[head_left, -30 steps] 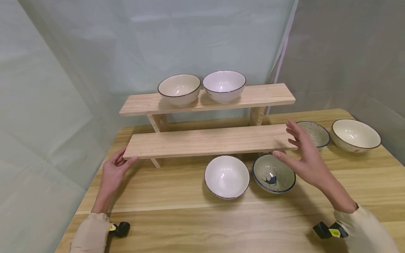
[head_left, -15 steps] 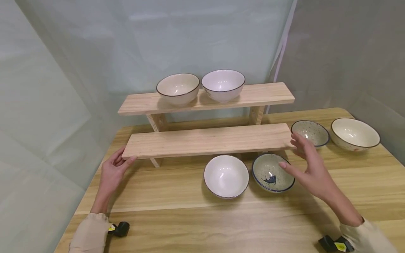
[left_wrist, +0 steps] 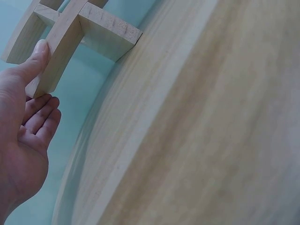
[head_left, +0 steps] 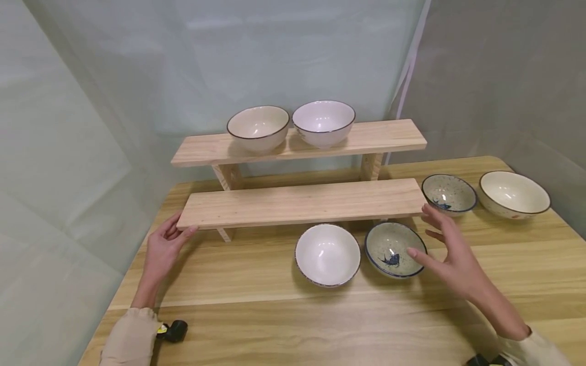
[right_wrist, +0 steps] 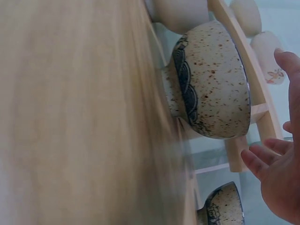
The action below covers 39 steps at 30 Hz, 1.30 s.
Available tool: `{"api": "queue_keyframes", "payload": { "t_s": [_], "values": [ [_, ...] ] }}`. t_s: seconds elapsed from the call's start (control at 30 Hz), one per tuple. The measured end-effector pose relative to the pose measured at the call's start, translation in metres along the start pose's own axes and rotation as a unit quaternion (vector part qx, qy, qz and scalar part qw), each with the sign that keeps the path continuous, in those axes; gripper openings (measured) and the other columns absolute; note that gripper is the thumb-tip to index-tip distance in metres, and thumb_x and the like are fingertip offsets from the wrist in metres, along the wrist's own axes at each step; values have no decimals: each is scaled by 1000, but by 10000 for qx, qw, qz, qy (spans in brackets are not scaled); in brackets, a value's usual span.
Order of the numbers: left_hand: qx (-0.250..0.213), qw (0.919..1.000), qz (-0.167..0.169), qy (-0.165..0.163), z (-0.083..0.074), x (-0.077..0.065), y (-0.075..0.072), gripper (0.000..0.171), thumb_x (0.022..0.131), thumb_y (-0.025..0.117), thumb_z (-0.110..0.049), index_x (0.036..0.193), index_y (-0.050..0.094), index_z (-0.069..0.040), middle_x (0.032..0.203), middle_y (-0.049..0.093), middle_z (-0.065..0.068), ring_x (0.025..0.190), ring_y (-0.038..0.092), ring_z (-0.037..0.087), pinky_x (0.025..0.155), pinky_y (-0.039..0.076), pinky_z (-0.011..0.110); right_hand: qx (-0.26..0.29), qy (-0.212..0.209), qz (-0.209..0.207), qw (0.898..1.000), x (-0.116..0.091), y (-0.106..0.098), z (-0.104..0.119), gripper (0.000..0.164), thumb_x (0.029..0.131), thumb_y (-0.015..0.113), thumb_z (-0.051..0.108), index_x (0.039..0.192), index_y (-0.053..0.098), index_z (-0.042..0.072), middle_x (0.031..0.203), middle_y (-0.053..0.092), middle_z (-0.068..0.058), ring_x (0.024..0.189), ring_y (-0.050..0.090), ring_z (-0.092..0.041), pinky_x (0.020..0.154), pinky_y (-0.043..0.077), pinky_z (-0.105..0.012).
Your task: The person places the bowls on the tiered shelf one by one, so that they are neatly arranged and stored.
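Observation:
My left hand (head_left: 164, 249) grips the left end of the stand's lower wooden shelf (head_left: 302, 204). In the left wrist view the thumb lies along the shelf's edge and the fingers curl at its end. My right hand (head_left: 450, 254) is spread, with nothing in it, by the shelf's right end. Its thumb overlaps a speckled grey bowl (head_left: 389, 246) with a blue rim and blue fish, on the table before the stand. The right wrist view shows that bowl's side (right_wrist: 215, 79) with a blue wave band. A white bowl (head_left: 327, 254) sits just left of it.
On the upper shelf (head_left: 384, 137) stand a cream bowl (head_left: 258, 127) and a white bowl (head_left: 324, 122), both dark-rimmed. Another speckled bowl (head_left: 450, 192) and a wide cream bowl (head_left: 515, 192) are at the table's right. Pale sheets (head_left: 293, 51) hang behind.
My right hand has moved right and down toward me, coming away from over the shelf's right end and uncovering the far speckled bowl. The left hand keeps its hold; the bowls stay put.

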<state>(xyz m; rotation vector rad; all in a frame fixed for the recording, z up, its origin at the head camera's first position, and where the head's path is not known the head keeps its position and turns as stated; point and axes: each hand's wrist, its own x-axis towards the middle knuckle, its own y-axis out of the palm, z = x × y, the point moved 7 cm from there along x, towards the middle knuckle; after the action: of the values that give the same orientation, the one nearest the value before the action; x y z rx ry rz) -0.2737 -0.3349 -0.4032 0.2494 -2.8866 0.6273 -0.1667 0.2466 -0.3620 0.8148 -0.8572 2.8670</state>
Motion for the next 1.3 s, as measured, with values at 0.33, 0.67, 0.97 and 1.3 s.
{"api": "queue_keyframes", "payload": {
  "t_s": [0.33, 0.67, 0.97, 1.3],
  "values": [
    [-190, 9998, -35, -71, -2, 2, -1, 69, 101, 72, -19, 156, 38, 5, 150, 46, 32, 115, 57, -7, 87, 48, 8, 64, 18, 181, 9998, -9, 8, -6, 101, 75, 86, -9, 161, 33, 3, 153, 41, -26, 135, 42, -5, 103, 38, -11],
    [-98, 9999, -36, -91, 0, 2, 0, 69, 101, 71, -20, 157, 38, 4, 150, 46, 30, 119, 57, -3, 88, 48, 8, -89, 219, 519, 9984, -16, 15, -12, 115, 70, 96, 3, 164, 29, 10, 155, 42, -21, 136, 42, -10, 99, 36, -6],
    [-211, 9997, -42, -125, 2, 3, -1, 67, 101, 71, -14, 157, 39, 2, 150, 47, 29, 114, 55, -10, 87, 47, 7, -49, 354, 654, 9972, -21, 21, -17, 124, 67, 99, 8, 166, 24, 14, 157, 39, -21, 137, 39, -13, 98, 37, -6],
    [-136, 9999, -17, -30, -1, 1, 1, 70, 101, 72, -19, 156, 37, 6, 149, 45, 34, 118, 57, -3, 87, 48, 8, 69, 660, 887, 9938, -25, 28, -24, 124, 70, 99, 14, 166, 20, 7, 159, 29, -30, 137, 36, -48, 99, 30, -4]
  ]
}}
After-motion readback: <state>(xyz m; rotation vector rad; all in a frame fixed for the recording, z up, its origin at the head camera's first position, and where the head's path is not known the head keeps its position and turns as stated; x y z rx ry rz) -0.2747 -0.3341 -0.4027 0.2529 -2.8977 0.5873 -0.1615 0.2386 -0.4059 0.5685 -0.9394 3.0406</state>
